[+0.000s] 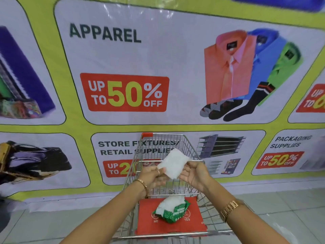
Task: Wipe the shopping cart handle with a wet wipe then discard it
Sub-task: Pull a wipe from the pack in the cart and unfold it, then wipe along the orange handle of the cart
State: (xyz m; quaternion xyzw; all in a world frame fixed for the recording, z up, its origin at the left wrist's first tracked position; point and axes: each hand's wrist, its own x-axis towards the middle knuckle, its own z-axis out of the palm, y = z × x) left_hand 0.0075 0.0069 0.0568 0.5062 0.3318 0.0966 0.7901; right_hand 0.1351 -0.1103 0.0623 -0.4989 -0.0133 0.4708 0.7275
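A white wet wipe (173,163) is held up over the wire shopping cart (186,147), stretched between both hands. My left hand (153,175) pinches its lower left edge and my right hand (194,172) pinches its right edge. Below them a green wet wipe pack (171,209) lies open on the red child-seat flap (149,219), with white wipes bulging out of its top. The cart's metal handle bar (158,235) runs across the bottom of the view under my forearms, partly hidden by them.
A large sale banner (123,67) covers the wall directly behind the cart's front end. Pale floor tiles (44,224) spread to the left and right of the cart. A dark object shows at the far left edge (3,217).
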